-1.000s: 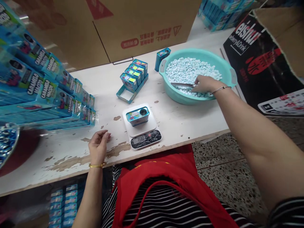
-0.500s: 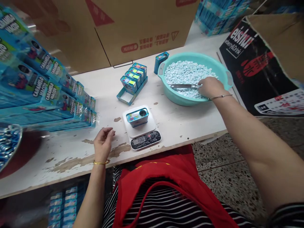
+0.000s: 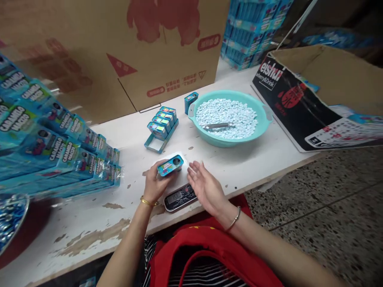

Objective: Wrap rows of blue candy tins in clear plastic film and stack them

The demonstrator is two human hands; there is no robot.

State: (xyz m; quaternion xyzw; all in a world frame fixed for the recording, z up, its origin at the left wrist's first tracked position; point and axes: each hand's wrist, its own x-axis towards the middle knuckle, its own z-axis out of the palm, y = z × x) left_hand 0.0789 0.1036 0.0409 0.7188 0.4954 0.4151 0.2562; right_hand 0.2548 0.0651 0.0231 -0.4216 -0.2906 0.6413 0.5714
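My left hand (image 3: 154, 185) grips a small blue candy tin (image 3: 170, 165) by its left end, above the white digital scale (image 3: 181, 197). A round dark opening shows at the right end of the tin's top. Just right of the tin is my right hand (image 3: 206, 188), fingers extended and palm turned toward it, holding nothing. The scale's display is lit, partly seen below the tin. Farther back, a turquoise basin (image 3: 229, 141) holds many pale blue candies (image 3: 233, 113), with a metal scoop (image 3: 218, 125) lying on them.
Several blue tins (image 3: 163, 121) stand in an open tray (image 3: 154, 144), and a single tin (image 3: 190, 101) is beside the basin. Stacked candy boxes (image 3: 60, 147) fill the left. A red bowl (image 3: 32, 223) of blue wrapped pieces, a big carton (image 3: 167, 52) and a black box (image 3: 287, 95) surround the worktop.
My right hand has let go of the scoop, leaving it in the basin, and moved to the scale. My left hand has taken hold of the tin on the scale. The view has shifted.
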